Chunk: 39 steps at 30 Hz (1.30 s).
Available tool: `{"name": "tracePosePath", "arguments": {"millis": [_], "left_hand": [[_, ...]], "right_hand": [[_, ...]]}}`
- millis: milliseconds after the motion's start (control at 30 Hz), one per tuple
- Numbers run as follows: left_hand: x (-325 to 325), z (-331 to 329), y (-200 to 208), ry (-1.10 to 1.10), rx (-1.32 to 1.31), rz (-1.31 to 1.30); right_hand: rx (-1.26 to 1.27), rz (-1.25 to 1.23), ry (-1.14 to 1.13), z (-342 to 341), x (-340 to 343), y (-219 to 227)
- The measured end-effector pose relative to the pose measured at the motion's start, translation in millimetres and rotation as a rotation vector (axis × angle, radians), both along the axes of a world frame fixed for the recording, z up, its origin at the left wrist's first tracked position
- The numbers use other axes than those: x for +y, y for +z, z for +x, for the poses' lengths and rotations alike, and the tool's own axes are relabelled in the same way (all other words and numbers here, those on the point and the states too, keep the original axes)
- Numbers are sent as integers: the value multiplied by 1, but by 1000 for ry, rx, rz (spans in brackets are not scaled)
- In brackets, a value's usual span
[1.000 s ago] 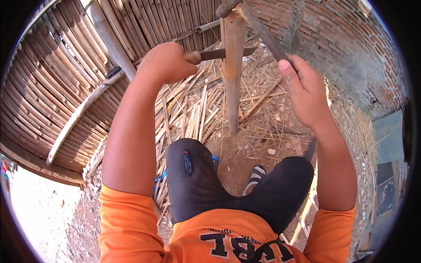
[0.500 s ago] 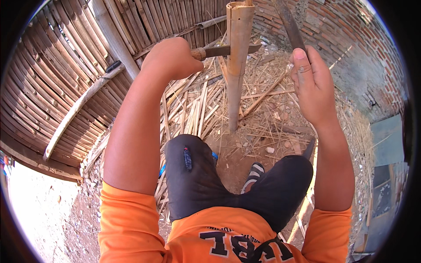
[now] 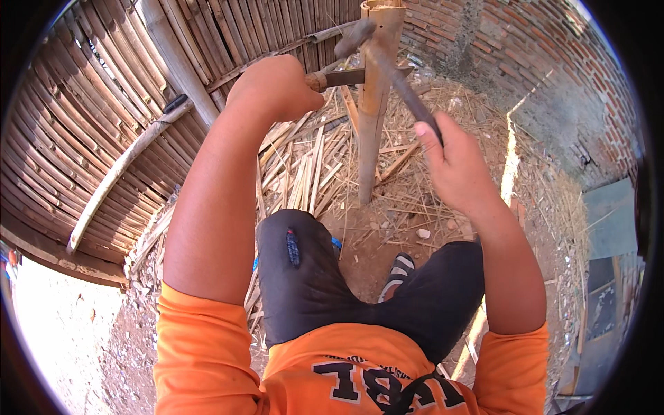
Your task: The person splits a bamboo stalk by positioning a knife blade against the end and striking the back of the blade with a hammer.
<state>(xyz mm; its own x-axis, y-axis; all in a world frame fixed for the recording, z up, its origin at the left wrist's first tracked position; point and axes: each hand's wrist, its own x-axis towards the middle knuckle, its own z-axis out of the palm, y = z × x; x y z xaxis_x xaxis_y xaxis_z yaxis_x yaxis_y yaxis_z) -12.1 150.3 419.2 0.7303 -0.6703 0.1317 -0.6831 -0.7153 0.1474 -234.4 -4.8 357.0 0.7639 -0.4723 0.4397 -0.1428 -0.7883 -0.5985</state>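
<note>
An upright length of split bamboo [image 3: 370, 149] stands on the ground ahead of me. My left hand [image 3: 271, 86] is closed round the wooden handle of a knife [image 3: 344, 77]. Its dark blade runs into the bamboo below the top end, and the tip shows on the right side. Closed on the handle of a hammer [image 3: 415, 102] is my right hand [image 3: 458, 162]. The blurred hammer head is up at the bamboo's top left, above the blade; whether it touches anything I cannot tell.
Split bamboo strips [image 3: 304, 181] and dry straw litter the ground around the pole. A bamboo-slat wall [image 3: 90, 138] rises at the left, a brick wall [image 3: 553, 90] at the right. Grey panels [image 3: 612, 221] lean at the far right. My knees are on either side of the bamboo's foot.
My right hand has swung left and down, bringing the hammer from the upper right over to the bamboo. My left hand and the knife have hardly moved.
</note>
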Motion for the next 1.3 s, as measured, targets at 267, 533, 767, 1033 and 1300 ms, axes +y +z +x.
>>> {"name": "tracePosePath", "arguments": {"millis": [267,533,767,1033,1300], "left_hand": [[3,5,-4,35,11,11],[8,2,-4,54,46,7],[9,2,-9,40,34,-17],[12,7,-17,71,8,-15],[6,-7,-11,52,9,-47]], "right_hand": [[-228,22,25,-8,-3,49],[9,-145,6,0,-2,4],[-202,13,-37,8,14,20],[-44,74,8,1,4,36],[97,-37,-40,-2,10,5]]}}
